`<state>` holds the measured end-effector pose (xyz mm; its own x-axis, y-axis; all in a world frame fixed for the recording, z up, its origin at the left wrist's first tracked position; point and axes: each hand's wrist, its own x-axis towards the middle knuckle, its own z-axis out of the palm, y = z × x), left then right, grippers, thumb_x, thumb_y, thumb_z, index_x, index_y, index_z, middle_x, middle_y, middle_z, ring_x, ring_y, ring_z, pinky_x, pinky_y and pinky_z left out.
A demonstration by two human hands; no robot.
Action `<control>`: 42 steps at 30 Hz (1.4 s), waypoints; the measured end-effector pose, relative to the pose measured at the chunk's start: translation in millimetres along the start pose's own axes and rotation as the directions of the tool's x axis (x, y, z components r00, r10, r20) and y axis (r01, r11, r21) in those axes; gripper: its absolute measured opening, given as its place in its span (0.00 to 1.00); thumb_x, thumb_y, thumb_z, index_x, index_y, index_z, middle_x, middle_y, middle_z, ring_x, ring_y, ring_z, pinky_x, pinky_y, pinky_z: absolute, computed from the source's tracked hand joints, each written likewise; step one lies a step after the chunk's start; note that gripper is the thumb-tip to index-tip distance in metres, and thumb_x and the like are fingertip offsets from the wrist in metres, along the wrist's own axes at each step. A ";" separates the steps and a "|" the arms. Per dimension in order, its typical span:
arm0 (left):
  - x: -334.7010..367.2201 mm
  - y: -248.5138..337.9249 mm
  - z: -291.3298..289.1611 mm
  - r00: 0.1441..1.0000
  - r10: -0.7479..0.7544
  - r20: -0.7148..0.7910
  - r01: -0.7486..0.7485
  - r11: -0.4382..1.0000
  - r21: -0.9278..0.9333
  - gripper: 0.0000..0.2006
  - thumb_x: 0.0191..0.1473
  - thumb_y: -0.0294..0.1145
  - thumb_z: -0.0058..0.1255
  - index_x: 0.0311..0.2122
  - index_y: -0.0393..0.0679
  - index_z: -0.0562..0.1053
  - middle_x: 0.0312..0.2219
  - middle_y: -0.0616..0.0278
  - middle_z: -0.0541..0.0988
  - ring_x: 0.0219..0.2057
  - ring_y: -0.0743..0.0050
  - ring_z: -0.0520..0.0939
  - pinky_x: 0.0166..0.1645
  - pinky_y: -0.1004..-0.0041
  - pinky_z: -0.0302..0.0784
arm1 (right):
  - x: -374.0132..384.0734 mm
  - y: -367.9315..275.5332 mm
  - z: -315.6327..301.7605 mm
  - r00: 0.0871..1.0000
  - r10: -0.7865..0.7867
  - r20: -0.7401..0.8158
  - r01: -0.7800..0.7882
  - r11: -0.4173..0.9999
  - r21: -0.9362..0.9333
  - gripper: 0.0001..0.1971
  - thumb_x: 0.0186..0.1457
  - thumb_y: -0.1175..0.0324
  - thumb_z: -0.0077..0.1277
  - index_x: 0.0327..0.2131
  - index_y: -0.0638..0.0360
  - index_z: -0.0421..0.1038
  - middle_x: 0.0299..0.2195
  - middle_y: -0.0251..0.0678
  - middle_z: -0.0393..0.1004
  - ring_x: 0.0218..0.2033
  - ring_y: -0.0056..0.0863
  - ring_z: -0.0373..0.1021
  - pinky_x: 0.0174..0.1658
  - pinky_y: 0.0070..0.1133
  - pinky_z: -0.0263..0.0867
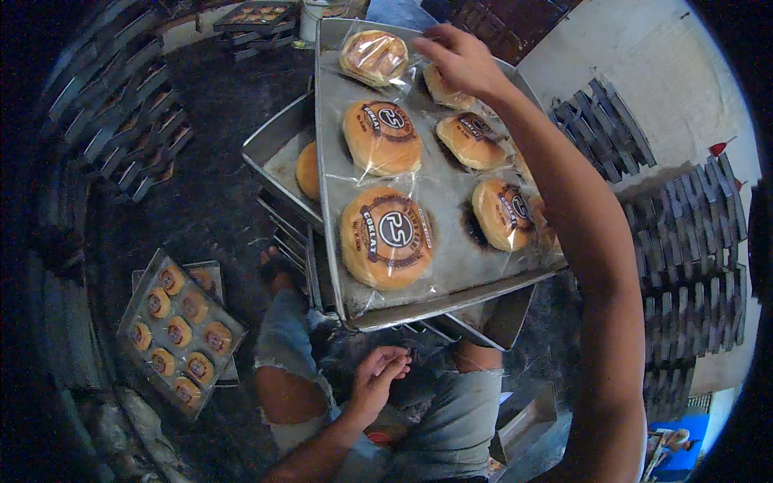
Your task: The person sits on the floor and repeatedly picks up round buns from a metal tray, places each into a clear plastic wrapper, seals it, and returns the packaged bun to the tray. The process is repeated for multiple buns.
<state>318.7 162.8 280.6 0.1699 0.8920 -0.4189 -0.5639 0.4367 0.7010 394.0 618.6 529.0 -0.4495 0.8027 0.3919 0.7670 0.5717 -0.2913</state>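
Observation:
A metal baking tray [451, 241] in front of me bears several round buns in clear plastic wrappers with dark printed labels. My right hand [467, 64] reaches to the tray's far side, over a wrapped bun [445, 88] that it partly covers. Its fingers stretch leftward, apart, toward another wrapped bun [374, 58] at the far left corner. The nearest wrapped bun [386, 237] lies at the tray's front left. Below the tray's front edge, above my lap, my left hand [380, 380] is closed in a pinch; a small dark bit shows at its fingertips, too small to name.
More trays are stacked crosswise beneath, one with a bun [307, 171] showing. On the floor at left lies a tray of wrapped buns [179, 332]. Stacks of dark trays [121, 105] stand at left, and others [684, 233] line the right wall. A white bucket [309, 22] stands far back.

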 end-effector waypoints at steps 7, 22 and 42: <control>5.3 5.4 -4.7 0.999 0.016 -0.052 -0.018 0.999 -0.041 0.12 0.66 0.34 0.53 0.50 0.40 0.75 0.41 0.56 0.82 0.42 0.69 0.83 0.50 0.69 0.80 | 2.4 -37.9 23.8 0.973 -0.183 -0.140 0.170 0.981 -0.096 0.34 0.44 0.47 0.68 0.49 0.62 0.76 0.44 0.49 0.79 0.47 0.50 0.76 0.52 0.38 0.72; -10.0 94.3 -7.8 0.823 0.499 -0.270 -0.510 0.859 0.032 0.17 0.67 0.44 0.50 0.50 0.40 0.71 0.43 0.57 0.77 0.43 0.72 0.78 0.50 0.68 0.75 | -89.6 49.2 -103.9 0.966 -0.092 -0.240 0.044 0.979 -0.199 0.24 0.57 0.57 0.56 0.52 0.65 0.75 0.49 0.50 0.77 0.53 0.50 0.72 0.59 0.36 0.66; -291.7 142.0 -65.8 0.879 0.306 -0.365 -0.071 0.842 0.535 0.35 0.58 0.52 0.55 0.63 0.35 0.67 0.54 0.51 0.76 0.56 0.63 0.73 0.62 0.67 0.65 | -558.0 -105.5 -157.9 0.775 0.521 0.359 -0.629 0.578 0.520 0.20 0.50 0.67 0.55 0.44 0.71 0.75 0.39 0.42 0.78 0.37 0.27 0.73 0.44 0.27 0.70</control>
<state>135.9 -43.1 464.4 -0.3186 0.8751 -0.3642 -0.0542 0.3668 0.9287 636.2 83.5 478.8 -0.1126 0.9805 -0.1612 0.4877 -0.0868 -0.8687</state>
